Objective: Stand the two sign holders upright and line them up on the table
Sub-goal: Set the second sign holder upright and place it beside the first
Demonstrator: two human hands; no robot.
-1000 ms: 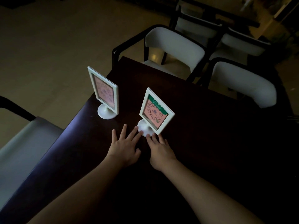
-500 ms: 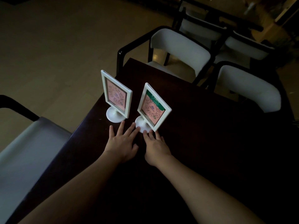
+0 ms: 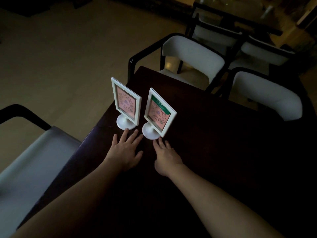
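Two white-framed sign holders stand upright side by side on the dark table (image 3: 214, 152), near its left edge. The left sign holder (image 3: 126, 104) has a pink card and a round white base. The right sign holder (image 3: 158, 112) has a pink card with a green top band and its own round base. My left hand (image 3: 126, 148) lies flat with fingers spread, its fingertips touching the left base and reaching toward the right base. My right hand (image 3: 165, 156) rests flat, fingertips at the near rim of the right base. Neither hand grips anything.
A grey-cushioned chair (image 3: 30, 167) sits against the table's left side. Two white-backed chairs (image 3: 192, 54) (image 3: 265, 95) stand at the far edge, with more chairs and another table behind. The room is dim.
The two sign holders now stand much closer together than a second ago. Both hands stayed flat at the bases, and the view shifted slightly.
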